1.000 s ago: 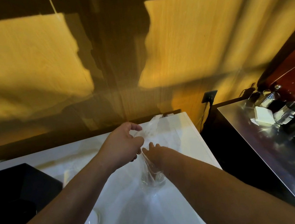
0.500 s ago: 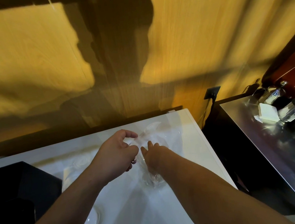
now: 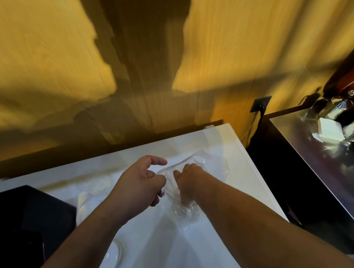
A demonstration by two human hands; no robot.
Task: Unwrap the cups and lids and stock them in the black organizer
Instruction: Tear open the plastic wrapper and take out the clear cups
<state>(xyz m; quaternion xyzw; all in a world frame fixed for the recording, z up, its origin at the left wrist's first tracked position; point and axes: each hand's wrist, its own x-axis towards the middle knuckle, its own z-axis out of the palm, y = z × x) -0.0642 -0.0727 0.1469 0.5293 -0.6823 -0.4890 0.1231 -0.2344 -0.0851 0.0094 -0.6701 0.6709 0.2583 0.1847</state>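
Observation:
A clear plastic wrapper (image 3: 199,162) lies on the white counter (image 3: 223,141) with a stack of clear cups (image 3: 186,213) inside it. My left hand (image 3: 140,186) pinches the wrapper's edge with curled fingers, its index finger lifted. My right hand (image 3: 188,183) reaches down into the wrapper, fingers hidden among the cups. The black organizer (image 3: 20,217) stands at the left edge of the counter. Clear lids (image 3: 114,257) lie near its front, and more clear lids (image 3: 99,184) sit behind my left hand.
A steel-topped surface (image 3: 320,161) with shiny metal pieces (image 3: 351,122) stands to the right across a dark gap (image 3: 286,176). A black wall socket (image 3: 260,103) with a cable sits on the wooden wall behind.
Both hands have dropped lower onto the counter. The wrapper, earlier held up, now lies flatter, and my right hand has pushed deeper into it.

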